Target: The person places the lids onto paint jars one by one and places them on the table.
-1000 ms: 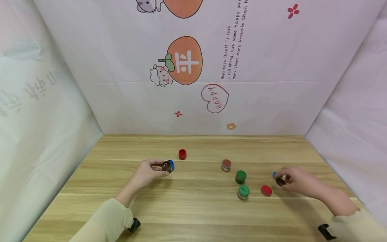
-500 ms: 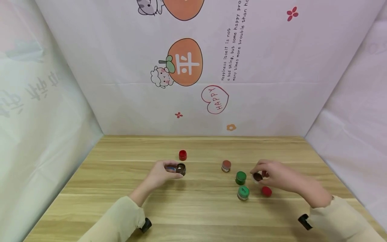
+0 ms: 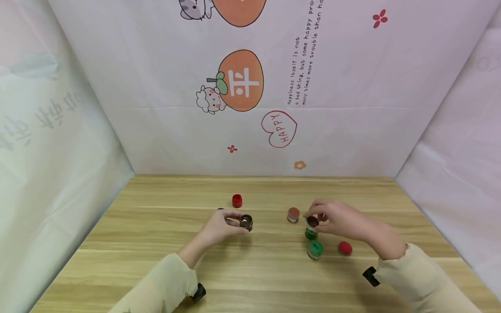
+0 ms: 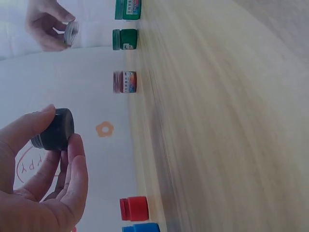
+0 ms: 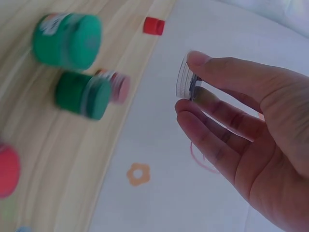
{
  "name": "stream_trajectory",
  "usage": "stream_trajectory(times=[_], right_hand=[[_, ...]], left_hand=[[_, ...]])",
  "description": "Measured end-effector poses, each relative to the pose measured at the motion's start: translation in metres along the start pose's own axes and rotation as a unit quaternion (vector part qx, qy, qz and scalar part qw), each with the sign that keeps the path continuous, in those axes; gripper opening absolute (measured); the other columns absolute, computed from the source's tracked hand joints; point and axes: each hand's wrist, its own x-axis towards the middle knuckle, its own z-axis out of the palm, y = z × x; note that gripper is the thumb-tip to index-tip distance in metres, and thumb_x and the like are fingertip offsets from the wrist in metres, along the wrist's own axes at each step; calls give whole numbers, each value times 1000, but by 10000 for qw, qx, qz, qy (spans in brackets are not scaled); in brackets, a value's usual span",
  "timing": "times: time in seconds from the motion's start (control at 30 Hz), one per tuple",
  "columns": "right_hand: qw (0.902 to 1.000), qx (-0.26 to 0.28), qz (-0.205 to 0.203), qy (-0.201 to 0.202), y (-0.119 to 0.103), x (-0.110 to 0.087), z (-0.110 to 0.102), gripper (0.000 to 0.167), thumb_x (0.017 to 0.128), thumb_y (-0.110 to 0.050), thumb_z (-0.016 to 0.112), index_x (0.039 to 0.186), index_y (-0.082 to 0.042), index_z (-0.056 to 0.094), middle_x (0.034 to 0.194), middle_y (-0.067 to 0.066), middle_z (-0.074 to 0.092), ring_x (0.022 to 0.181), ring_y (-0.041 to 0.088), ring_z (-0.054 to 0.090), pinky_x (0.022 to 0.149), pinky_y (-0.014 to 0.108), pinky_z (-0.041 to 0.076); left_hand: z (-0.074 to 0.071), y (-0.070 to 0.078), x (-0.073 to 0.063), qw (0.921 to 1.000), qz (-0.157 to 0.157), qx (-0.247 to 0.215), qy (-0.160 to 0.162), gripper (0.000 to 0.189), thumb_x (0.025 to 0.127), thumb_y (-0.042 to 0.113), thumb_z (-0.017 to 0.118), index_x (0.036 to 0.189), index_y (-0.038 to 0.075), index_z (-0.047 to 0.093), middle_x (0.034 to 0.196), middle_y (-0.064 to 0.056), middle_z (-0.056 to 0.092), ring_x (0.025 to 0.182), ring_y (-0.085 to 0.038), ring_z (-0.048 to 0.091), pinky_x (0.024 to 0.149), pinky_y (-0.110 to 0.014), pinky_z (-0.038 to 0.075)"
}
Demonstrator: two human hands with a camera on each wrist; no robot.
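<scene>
My left hand [image 3: 219, 228] holds a small dark paint jar [image 3: 246, 222] between thumb and fingers, above the table. The jar has no lid on, and its mouth shows in the head view. My right hand [image 3: 346, 221] pinches a jar lid [image 5: 185, 79] with a clear ridged rim and dark inside. In the head view that lid hangs over a dark green jar [image 3: 311, 234], hiding part of it. The jar and the lid are apart. An uncapped red jar [image 3: 237, 201] stands behind my left hand, and a blue jar [image 4: 140, 227] is mostly hidden by it.
A lidded brown jar [image 3: 293, 214] and a lighter green jar [image 3: 315, 249] stand right of the middle of the wooden table [image 3: 250, 278]. Beside them lies a red lid [image 3: 345, 248]. A blue piece [image 5: 23, 229] shows at the right wrist view's edge. White printed sheets [image 3: 332, 139] enclose the table.
Both hands have moved inward: the left hand carried the dark jar rightward off from beside the blue jar, and the right hand brought the lid leftward past the red lid.
</scene>
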Motion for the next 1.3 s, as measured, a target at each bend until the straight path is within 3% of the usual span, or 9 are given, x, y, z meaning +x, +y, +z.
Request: stream_trajectory(times=[0.47, 0.7, 1.3], right_hand=[[9971, 363, -657, 105, -29, 47, 21, 31, 86, -2, 82, 115, -7, 76, 109, -1, 66, 86, 10, 63, 75, 28, 57], [9937, 615, -937, -89, -43, 70, 30, 31, 88, -4, 81, 118, -6, 75, 112, 1, 67, 92, 11, 65, 81, 28, 58], [9896, 888, -1047, -429, -53, 94, 40, 28, 87, -1, 81, 114, -6, 77, 106, -1, 69, 87, 18, 66, 80, 29, 58]], left_hand=[[12, -4, -2, 9996, 39, -71, -268, 40, 80, 5, 87, 117, -2, 72, 107, -6, 73, 93, -20, 70, 86, -38, 56], [17, -7, 0, 9986, 225, -157, -458, 40, 81, 4, 86, 118, -4, 71, 109, -10, 73, 93, -22, 71, 85, -36, 57], [18, -6, 2, 9985, 210, -44, -500, 39, 82, 5, 86, 117, -5, 72, 109, -10, 74, 94, -20, 72, 87, -35, 56]])
